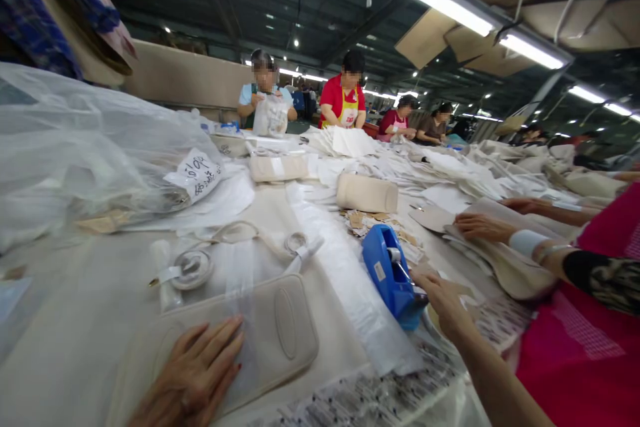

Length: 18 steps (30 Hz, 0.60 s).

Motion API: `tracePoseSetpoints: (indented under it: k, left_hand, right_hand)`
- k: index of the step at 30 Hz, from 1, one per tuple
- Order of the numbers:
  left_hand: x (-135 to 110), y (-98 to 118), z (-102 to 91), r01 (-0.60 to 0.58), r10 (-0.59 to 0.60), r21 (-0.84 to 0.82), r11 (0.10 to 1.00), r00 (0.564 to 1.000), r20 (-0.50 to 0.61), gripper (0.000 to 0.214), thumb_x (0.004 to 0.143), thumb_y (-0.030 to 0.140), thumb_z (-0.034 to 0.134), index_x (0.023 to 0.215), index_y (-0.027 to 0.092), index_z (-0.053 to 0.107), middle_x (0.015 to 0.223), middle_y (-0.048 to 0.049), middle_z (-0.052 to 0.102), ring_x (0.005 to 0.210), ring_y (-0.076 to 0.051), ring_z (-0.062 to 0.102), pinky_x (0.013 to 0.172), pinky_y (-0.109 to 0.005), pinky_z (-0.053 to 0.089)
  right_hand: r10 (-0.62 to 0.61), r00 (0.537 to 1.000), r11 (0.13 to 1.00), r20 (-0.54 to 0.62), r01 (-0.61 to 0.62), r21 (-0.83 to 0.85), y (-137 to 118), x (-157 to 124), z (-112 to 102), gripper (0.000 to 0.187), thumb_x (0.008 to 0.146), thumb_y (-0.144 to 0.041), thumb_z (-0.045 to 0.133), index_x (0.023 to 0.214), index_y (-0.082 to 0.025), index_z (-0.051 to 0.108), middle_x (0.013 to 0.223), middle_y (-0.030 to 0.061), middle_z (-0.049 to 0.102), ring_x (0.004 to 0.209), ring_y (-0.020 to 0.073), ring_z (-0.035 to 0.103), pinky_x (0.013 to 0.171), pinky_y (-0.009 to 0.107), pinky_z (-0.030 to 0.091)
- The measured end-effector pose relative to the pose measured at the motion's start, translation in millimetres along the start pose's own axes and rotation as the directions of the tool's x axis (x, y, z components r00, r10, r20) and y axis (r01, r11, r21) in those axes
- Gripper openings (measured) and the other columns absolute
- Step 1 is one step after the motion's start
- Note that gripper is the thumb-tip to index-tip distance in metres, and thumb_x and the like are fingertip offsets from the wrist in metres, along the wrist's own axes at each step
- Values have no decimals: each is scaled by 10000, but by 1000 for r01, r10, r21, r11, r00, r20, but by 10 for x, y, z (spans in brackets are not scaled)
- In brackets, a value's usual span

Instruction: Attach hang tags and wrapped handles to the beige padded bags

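My left hand [200,367] lies open, fingers stretched, on a flat beige bag or pouch [295,353] with rounded corners and an oval outline. A clear strip [240,280] crosses the bag, just by my fingertips. At the cutting end of a blue tape dispenser [383,263], my right hand [443,300] has its fingers pinched together. Anything between them is too small to make out. Above the bag lie a coiled beige cord [195,270] with a white band and a second coil [295,243].
A large clear plastic sack [85,147] fills the left side. Clear plastic sleeves [345,280] lie beside the bag. Beige wrapped pouches [367,193] and paper scraps [357,220] sit beyond. At right, a co-worker's hands [483,227] touch beige pieces; more people work behind.
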<state>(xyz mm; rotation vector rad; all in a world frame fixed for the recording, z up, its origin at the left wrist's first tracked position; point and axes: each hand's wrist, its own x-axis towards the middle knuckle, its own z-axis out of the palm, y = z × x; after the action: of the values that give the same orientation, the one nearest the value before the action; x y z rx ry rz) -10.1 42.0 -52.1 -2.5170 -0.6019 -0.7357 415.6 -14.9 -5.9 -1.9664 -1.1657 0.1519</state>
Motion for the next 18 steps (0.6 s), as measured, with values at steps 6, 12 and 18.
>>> tracePoseSetpoints:
  k: [6,12,18]
  left_hand:
    - [-76,-24,38,-21,21,8,1000,999,48,298,855,254,487,1119,171,599,1193,-97,621,1063,-200,562,943,-352,316]
    - [-118,-55,80,-41,41,1,999,999,29,314,850,292,493,1127,186,594,1198,-88,620,1057,-194,566,936,-339,329]
    - [-140,-88,107,-63,63,9,998,997,36,345,830,309,521,1138,171,593,1190,-97,623,1046,-207,574,920,-342,342]
  right_hand:
    - [228,968,892,105,-250,377,48,41,119,301,541,-490,627,526,-191,653,585,70,654,563,221,577,537,336,461]
    - [243,969,814,-52,-175,554,1,-348,-63,323,536,-522,702,543,-208,630,870,54,621,858,222,554,762,308,452]
    - [372,925,738,76,-345,580,191,-1001,-61,395,549,-567,732,651,-191,663,762,36,629,761,197,551,671,273,446]
